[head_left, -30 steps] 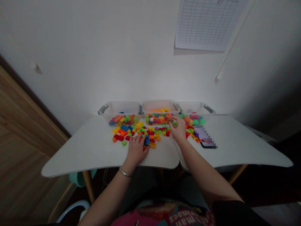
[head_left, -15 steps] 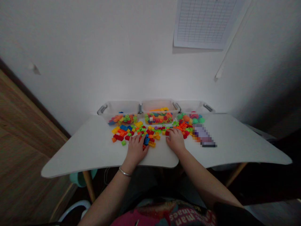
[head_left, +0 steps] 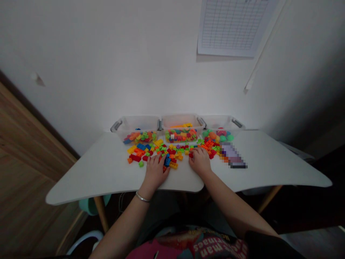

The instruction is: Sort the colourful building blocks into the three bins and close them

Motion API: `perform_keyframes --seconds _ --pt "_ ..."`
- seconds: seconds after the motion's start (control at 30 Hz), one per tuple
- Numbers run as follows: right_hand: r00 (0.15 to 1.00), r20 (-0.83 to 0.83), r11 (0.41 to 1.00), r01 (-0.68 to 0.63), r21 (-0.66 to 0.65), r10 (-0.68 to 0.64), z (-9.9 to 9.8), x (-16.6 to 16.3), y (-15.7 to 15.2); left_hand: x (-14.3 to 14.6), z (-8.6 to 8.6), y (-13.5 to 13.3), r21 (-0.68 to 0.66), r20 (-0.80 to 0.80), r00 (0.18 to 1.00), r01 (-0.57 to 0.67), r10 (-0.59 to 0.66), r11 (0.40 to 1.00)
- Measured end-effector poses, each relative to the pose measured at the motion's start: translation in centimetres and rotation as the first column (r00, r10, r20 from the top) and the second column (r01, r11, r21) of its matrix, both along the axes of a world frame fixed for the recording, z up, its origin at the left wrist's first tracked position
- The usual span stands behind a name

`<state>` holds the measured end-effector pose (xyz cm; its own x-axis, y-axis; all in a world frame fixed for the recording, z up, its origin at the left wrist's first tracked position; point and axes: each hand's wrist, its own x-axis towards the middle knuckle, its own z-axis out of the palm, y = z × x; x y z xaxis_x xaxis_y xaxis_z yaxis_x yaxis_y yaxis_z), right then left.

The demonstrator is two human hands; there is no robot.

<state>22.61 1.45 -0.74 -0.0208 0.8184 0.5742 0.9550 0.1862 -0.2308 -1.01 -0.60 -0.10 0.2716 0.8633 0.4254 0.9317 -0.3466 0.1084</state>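
My left hand (head_left: 156, 169) is curled at the front of a heap of toy building bricks, its thumb and fingers bent around a blue building brick (head_left: 167, 160). A yellow brick (head_left: 173, 165) lies just right of that blue one, and a bit of red or orange shows under the thumb. My right hand (head_left: 201, 162) rests at the heap's right front, fingers bent and closed on a red building brick (head_left: 191, 155) that peeks out at its left side. The fingertips of both hands are partly hidden. More bricks (head_left: 136, 157) in several colours are spread between and behind the hands.
Three clear plastic bins stand along the wall: a left bin (head_left: 118, 131) and a middle bin (head_left: 183, 118) with bricks, and a right bin (head_left: 231, 120) with round coloured pieces. A blurred-out phone-like object (head_left: 234, 154) lies right on the white table (head_left: 94, 172).
My right hand has shifted very slightly with the red brick, which shows a little less at its left side. My left hand stays at the blue brick. The whole view has drifted slightly.
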Motion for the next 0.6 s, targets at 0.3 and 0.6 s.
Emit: perform_keyframes --seconds 0.3,0.6 --pt "1.000 -0.016 1.000 -0.010 0.013 0.011 -0.2 0.0 0.0 0.0 0.0 0.0 0.004 0.013 1.000 0.001 -0.001 1.000" --pt "0.930 -0.311 0.955 -0.108 0.278 0.195 0.6 0.9 1.3 -0.1 0.0 0.0 -0.010 0.001 1.000 0.007 -0.007 1.000"
